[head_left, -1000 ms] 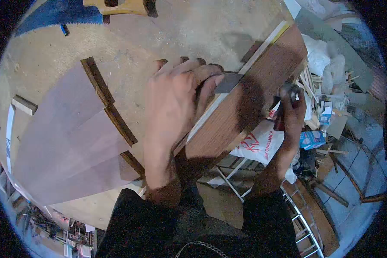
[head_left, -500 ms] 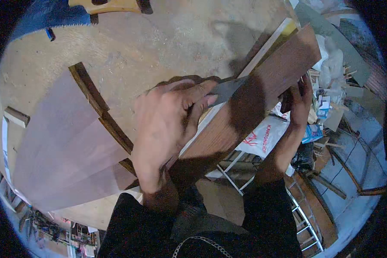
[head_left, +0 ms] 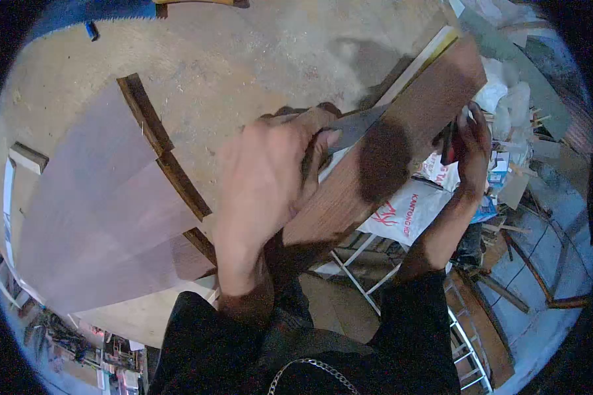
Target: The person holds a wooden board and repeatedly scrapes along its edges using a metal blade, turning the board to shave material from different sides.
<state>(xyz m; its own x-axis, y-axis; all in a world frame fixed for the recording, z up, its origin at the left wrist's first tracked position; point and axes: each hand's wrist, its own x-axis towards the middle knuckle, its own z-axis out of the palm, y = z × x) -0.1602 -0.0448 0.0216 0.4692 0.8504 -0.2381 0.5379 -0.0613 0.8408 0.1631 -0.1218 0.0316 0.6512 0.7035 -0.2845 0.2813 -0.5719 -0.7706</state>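
Note:
A long brown wooden board [head_left: 349,184] with a fine striped grain slants from near my body up to the right, over the table edge. My left hand [head_left: 263,171] is closed in a pinch on a thin grey flat piece [head_left: 359,128], which looks like a scraper blade and reaches over the board's far edge. My right hand [head_left: 471,151] is at the board's right side, fingers curled around a small dark reddish thing [head_left: 449,143] that I cannot make out. A pale strip with a yellow edge [head_left: 422,66] lies along the board's far side.
A handsaw [head_left: 92,14] lies at the table's back left, with a small blue object [head_left: 91,30] beside it. Dark curved wood strips [head_left: 145,115] and a pinkish sheet [head_left: 92,204] are on the left. White bags [head_left: 402,214] and a ladder [head_left: 464,355] stand below right.
My left hand has shifted slightly right and up with the grey piece. My right hand has moved outward to the right, away from the board's underside. The whole view has tilted a little.

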